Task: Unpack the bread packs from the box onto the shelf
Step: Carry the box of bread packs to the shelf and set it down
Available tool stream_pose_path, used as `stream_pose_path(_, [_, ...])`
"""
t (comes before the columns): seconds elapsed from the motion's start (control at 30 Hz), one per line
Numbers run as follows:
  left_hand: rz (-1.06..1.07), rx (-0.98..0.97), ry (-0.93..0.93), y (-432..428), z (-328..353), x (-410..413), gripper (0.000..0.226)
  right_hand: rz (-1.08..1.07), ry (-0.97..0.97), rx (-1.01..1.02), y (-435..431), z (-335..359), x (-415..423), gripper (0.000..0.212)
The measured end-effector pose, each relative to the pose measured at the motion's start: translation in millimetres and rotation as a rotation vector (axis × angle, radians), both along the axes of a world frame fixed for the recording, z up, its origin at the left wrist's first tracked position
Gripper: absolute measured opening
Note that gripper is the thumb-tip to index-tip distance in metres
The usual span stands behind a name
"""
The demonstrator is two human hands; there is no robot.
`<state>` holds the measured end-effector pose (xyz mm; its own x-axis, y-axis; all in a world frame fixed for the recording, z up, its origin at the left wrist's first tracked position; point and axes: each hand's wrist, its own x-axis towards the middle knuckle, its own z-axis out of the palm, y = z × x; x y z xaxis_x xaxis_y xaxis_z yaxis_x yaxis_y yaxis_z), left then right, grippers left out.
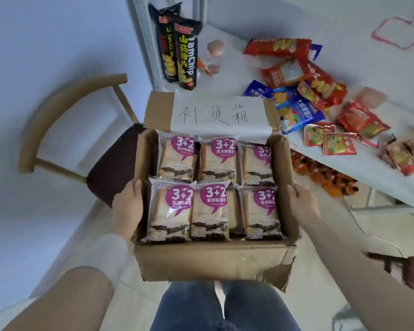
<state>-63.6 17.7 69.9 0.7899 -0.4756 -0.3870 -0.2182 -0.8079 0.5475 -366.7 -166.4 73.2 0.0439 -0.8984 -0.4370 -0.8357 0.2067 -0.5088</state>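
A brown cardboard box is held up in front of me, its far flap open and carrying a white paper with handwritten characters. Inside lie several bread packs in two rows, clear wrappers with purple "3+2" labels. My left hand grips the box's left wall, thumb over the rim. My right hand grips the right wall the same way. The white shelf surface lies just beyond the box.
Two black yam chip tubes stand on the shelf at the back left, by a small pink-capped jar. Red and blue snack bags litter its right side. A wooden chair stands at left.
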Motion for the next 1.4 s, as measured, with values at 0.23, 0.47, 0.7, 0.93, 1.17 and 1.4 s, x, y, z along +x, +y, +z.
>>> stream_pose_path(0.23, [-0.344,-0.063,0.049,-75.8,9.6,-138.3,0.040,-0.383,-0.017,-0.068,45.0,6.0,-188.6,0.031])
stream_pose_path(0.47, [-0.692,-0.089,0.013,-143.0,13.8,-314.5,0.040,-0.682,-0.023,-0.095,99.4,18.0,-370.4,0.031])
stream_pose_path(0.7, [-1.060,-0.096,-0.026,-226.9,8.4,-491.4,0.042,-1.031,-0.025,-0.099,140.2,16.0,-508.1,0.028])
stream_pose_path(0.93, [-1.407,-0.162,-0.021,-320.7,4.5,-672.1,0.040,-1.376,0.006,-0.088,129.3,3.8,-616.7,0.032])
stream_pose_path(1.17, [-1.649,-0.103,0.029,-398.2,-11.2,-847.7,0.042,-1.705,0.015,-0.093,106.6,-8.4,-710.0,0.034])
stream_pose_path(1.4, [-1.787,-0.020,0.075,-429.1,-59.7,-1008.8,0.041,-1.900,-0.026,-0.076,93.6,-65.9,-807.2,0.034])
